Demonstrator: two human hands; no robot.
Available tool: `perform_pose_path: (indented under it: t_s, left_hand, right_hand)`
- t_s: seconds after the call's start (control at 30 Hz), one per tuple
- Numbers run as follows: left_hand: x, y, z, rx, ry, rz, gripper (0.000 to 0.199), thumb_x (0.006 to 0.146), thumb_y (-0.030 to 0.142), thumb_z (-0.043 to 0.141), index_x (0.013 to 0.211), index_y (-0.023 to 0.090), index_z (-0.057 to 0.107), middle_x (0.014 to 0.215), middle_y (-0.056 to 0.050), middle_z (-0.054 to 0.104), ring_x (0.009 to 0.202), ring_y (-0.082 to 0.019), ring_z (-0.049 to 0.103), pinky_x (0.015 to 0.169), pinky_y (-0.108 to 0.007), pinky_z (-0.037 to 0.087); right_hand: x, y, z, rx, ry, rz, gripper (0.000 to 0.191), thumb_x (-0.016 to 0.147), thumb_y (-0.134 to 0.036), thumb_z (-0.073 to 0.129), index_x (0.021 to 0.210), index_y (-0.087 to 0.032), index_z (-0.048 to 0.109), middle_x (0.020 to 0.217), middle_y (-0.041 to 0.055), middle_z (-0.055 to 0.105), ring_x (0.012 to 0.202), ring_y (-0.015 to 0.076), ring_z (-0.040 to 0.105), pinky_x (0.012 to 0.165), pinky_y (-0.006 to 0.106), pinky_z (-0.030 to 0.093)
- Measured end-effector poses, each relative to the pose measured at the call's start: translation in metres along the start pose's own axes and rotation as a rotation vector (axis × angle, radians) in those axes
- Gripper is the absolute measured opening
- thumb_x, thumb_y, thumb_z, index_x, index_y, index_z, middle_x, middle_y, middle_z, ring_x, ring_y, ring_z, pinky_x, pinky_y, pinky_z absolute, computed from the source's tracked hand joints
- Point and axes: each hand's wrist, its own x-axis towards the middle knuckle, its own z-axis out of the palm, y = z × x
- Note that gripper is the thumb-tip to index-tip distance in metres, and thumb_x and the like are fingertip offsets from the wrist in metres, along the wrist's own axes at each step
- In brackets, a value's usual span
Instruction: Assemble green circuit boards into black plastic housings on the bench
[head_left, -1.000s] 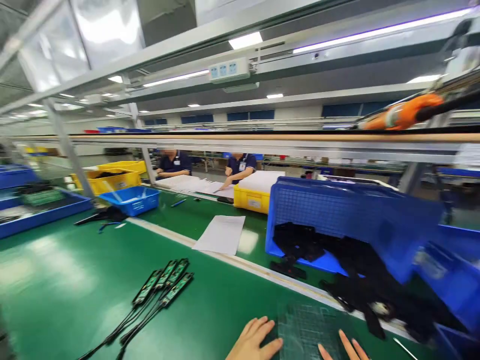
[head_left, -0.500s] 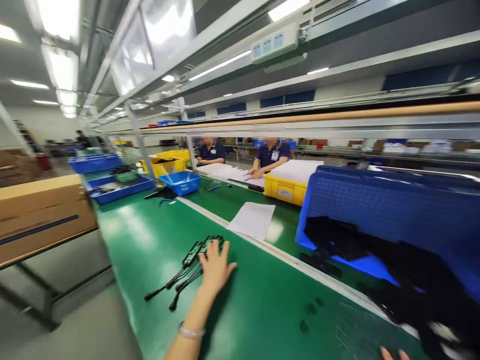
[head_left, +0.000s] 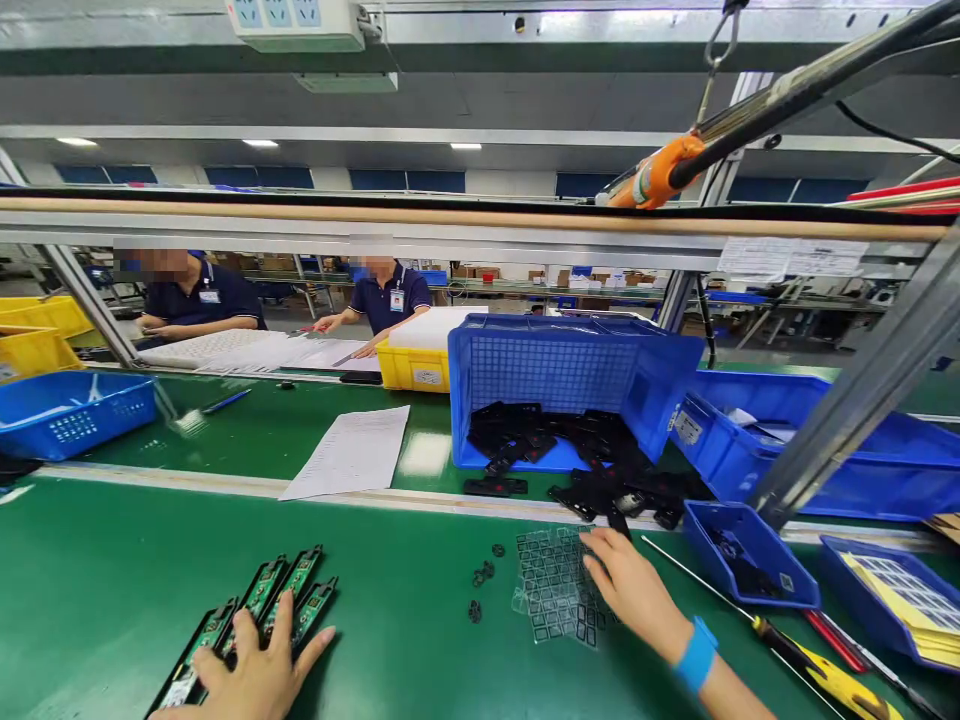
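Note:
Several narrow green circuit boards in black frames (head_left: 266, 590) lie side by side on the green bench at lower left. Over them rests my left hand (head_left: 259, 665), fingers spread and touching the boards without gripping. My right hand (head_left: 626, 580), with a blue band at the wrist, lies at the right edge of clear sheets printed with dark square outlines (head_left: 555, 590). Its fingers are extended, and nothing shows held in them. Small black parts (head_left: 484, 573) sit left of these sheets. Just beyond my right fingertips, black plastic pieces (head_left: 600, 485) spill from a tipped blue crate (head_left: 577, 350).
A yellow-handled screwdriver (head_left: 814, 665) lies right of my right hand, beside a small blue bin (head_left: 750, 550) and a blue tray (head_left: 900, 600). A paper sheet (head_left: 352, 450) lies mid-bench. Two people (head_left: 390, 295) work across the bench. A metal post (head_left: 862, 380) slants at right.
The view has swung right and levelled. My right hand, barely in view before, now reaches the clear sheets. My left hand remains on the circuit boards.

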Motion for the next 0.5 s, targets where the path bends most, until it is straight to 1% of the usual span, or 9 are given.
perform_pose_path:
  t_s: [0.07,0.13,0.17,0.2,0.27,0.33,0.4,0.43,0.5]
  left_hand:
    - [-0.005,0.015,-0.009,0.013,0.055,0.036,0.065,0.078,0.06,0.055,0.135,0.03,0.049,0.147,-0.015,0.039,0.135,-0.046,0.027,0.093,-0.076,0.023]
    - [-0.009,0.035,-0.021,0.011,0.108,0.136,0.062,0.085,0.05,0.052,0.139,0.021,0.045,0.15,-0.02,0.033,0.137,-0.044,0.026,0.098,-0.07,0.026]
    - [-0.009,0.046,-0.029,-0.005,0.115,0.204,0.06,0.085,0.046,0.052,0.139,0.02,0.045,0.15,-0.021,0.031,0.137,-0.043,0.027,0.101,-0.066,0.027]
    - [-0.009,0.057,-0.036,-0.032,0.108,0.283,0.058,0.086,0.042,0.054,0.139,0.019,0.046,0.15,-0.021,0.031,0.137,-0.042,0.028,0.102,-0.063,0.029]
    - [-0.005,0.08,-0.051,-0.115,0.062,0.447,0.054,0.085,0.034,0.056,0.137,0.023,0.048,0.149,-0.017,0.035,0.136,-0.038,0.033,0.104,-0.058,0.032]
    - [0.006,0.103,-0.062,-0.195,0.037,0.603,0.049,0.086,0.026,0.054,0.135,0.024,0.05,0.146,-0.015,0.041,0.133,-0.034,0.039,0.105,-0.054,0.035]
    - [0.026,0.127,-0.068,-0.235,0.068,0.719,0.045,0.087,0.016,0.048,0.132,0.02,0.052,0.141,-0.014,0.048,0.129,-0.031,0.045,0.105,-0.05,0.038]
    - [0.038,0.139,-0.069,-0.239,0.095,0.763,0.044,0.087,0.012,0.046,0.13,0.018,0.053,0.138,-0.015,0.051,0.128,-0.03,0.047,0.104,-0.048,0.038]
    - [0.063,0.164,-0.068,-0.239,0.122,0.817,0.045,0.086,0.004,0.041,0.128,0.017,0.053,0.135,-0.014,0.053,0.126,-0.027,0.048,0.104,-0.045,0.039]
  right_hand:
    - [0.028,0.011,-0.007,-0.03,0.003,0.001,0.043,0.091,-0.012,0.04,0.132,-0.011,0.052,0.123,0.0152,0.059,0.11,0.0248,0.058,0.093,0.036,0.049]
    - [0.053,0.017,-0.009,-0.066,-0.01,-0.027,0.052,0.084,-0.005,0.047,0.136,-0.011,0.046,0.124,0.0154,0.058,0.11,0.0257,0.056,0.093,0.036,0.048]
    - [0.064,0.018,-0.008,-0.084,-0.024,-0.047,0.055,0.082,-0.003,0.051,0.136,-0.011,0.046,0.123,0.015,0.059,0.109,0.0259,0.056,0.092,0.037,0.048]
    - [0.072,0.017,-0.006,-0.103,-0.04,-0.065,0.053,0.082,-0.004,0.054,0.134,-0.012,0.048,0.12,0.014,0.06,0.108,0.0253,0.057,0.091,0.038,0.048]
    - [0.085,0.014,-0.001,-0.136,-0.062,-0.085,0.041,0.086,-0.013,0.059,0.127,-0.013,0.053,0.112,0.0109,0.063,0.101,0.0235,0.06,0.086,0.04,0.05]
    - [0.093,0.011,0.004,-0.156,-0.052,-0.092,0.032,0.089,-0.025,0.06,0.119,-0.014,0.057,0.105,0.0076,0.064,0.094,0.0211,0.062,0.083,0.041,0.051]
    - [0.099,0.012,0.005,-0.154,-0.005,-0.093,0.026,0.091,-0.029,0.059,0.112,-0.014,0.059,0.103,0.0062,0.064,0.093,0.0198,0.062,0.083,0.041,0.051]
    - [0.102,0.014,0.005,-0.145,0.027,-0.094,0.022,0.091,-0.028,0.058,0.108,-0.013,0.061,0.101,0.0057,0.064,0.092,0.0194,0.062,0.083,0.04,0.051]
    - [0.105,0.021,0.002,-0.106,0.103,-0.097,0.015,0.093,-0.02,0.053,0.102,-0.012,0.062,0.096,0.0067,0.066,0.091,0.02,0.063,0.082,0.04,0.051]
